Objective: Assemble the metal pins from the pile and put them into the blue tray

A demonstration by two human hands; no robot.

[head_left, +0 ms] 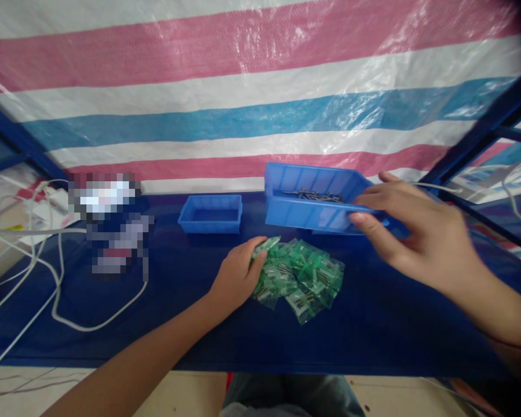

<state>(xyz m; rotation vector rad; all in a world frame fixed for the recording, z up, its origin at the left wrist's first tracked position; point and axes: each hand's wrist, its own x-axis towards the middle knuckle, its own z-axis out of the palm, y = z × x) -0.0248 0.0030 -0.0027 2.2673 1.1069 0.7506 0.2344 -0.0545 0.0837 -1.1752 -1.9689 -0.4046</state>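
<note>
A heap of small green plastic bags with dark metal parts inside lies on the dark blue table. My left hand rests curled on the heap's left side, fingers closed on a bag. My right hand grips the right front corner of a large blue bin, thumb on its front wall and fingers over the rim. The bin is tilted toward me and holds several thin dark screws.
A smaller blue tray stands left of the bin. White cables loop over the table's left side near a blurred object. A striped tarp hangs behind. Blue frame bars run on the right.
</note>
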